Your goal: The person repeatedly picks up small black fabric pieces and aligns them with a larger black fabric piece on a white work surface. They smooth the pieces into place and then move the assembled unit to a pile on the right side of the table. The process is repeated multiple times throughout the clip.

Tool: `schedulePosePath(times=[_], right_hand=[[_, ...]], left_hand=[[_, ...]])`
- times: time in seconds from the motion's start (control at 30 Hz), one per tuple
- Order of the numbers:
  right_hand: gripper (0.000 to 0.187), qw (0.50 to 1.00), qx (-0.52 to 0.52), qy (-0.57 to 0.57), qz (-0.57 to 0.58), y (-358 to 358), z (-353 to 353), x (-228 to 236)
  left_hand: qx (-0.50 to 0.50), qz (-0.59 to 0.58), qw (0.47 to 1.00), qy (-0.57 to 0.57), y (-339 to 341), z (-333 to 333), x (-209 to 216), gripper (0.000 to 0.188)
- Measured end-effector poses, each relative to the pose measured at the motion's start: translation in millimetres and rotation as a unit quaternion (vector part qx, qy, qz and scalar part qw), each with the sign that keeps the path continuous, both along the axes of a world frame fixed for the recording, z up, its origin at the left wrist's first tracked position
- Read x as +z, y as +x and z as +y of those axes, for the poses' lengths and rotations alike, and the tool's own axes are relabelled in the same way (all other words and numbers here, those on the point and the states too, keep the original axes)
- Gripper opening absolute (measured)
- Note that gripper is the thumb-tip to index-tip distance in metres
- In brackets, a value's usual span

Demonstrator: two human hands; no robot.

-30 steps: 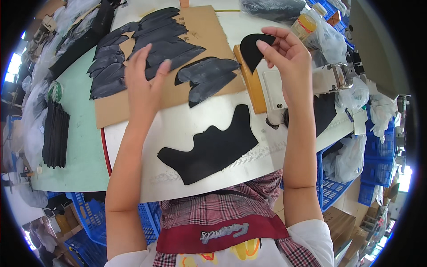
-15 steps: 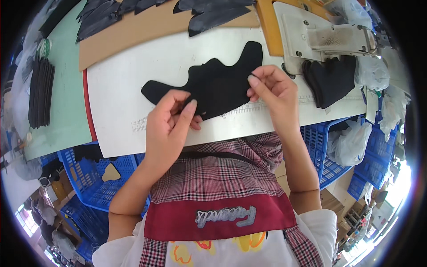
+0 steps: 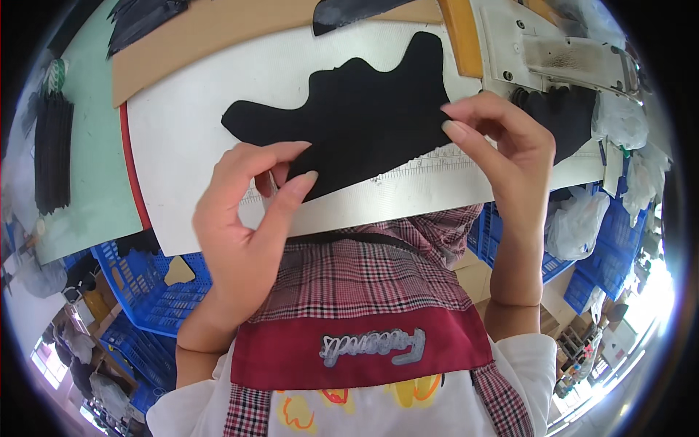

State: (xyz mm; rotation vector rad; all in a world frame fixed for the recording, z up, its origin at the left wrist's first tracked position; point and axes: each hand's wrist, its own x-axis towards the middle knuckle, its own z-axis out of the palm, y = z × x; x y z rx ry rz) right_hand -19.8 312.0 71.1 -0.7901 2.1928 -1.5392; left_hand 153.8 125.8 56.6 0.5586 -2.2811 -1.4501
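A black fabric piece [image 3: 357, 116] with a wavy far edge and two arms sticking out lies flat over the white tabletop, held at both sides. My left hand [image 3: 244, 211] pinches its lower left corner between thumb and fingers. At its right edge, the thumb and forefinger of my right hand [image 3: 510, 138] close on the border, the other fingers curled. Where the near edge runs, a ruler scale [image 3: 408, 169] on the tabletop shows partly from under the cloth.
Brown cardboard [image 3: 182, 45] carries dark glossy pieces [image 3: 142, 25] at the back. A sewing machine [image 3: 568, 58] stands at far right, with more black pieces [image 3: 561, 120] beside it. Far left lies a black stack [image 3: 54, 156]. Blue crates [image 3: 156, 291] sit below the table edge.
My hands have moved farther apart, the left one leftward and the right one rightward, with the black piece spread wider between them. The whole view has shifted slightly.
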Motion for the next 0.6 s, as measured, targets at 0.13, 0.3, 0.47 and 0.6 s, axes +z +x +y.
schedulePosePath(times=[0.13,0.3,0.47,0.6], right_hand=[[0.02,0.998,0.039,0.037,0.025,-17.0,-2.8,-27.4],[0.02,0.998,0.046,0.027,0.018,-24.1,-5.3,-45.5],[0.019,0.999,0.036,0.015,0.017,-23.7,-5.0,-50.7],[0.019,0.999,0.038,0.022,0.028,-22.9,-3.6,-49.9]], left_hand=[[0.06,-0.062,0.996,-0.014,-5.9,13.9,-24.0,0.03],[0.086,-0.073,0.992,-0.058,-15.9,13.2,-36.5,0.032],[0.066,-0.107,0.99,-0.067,-21.1,9.1,-29.0,0.031],[0.075,-0.1,0.991,-0.048,-21.2,10.3,-30.6,0.032]])
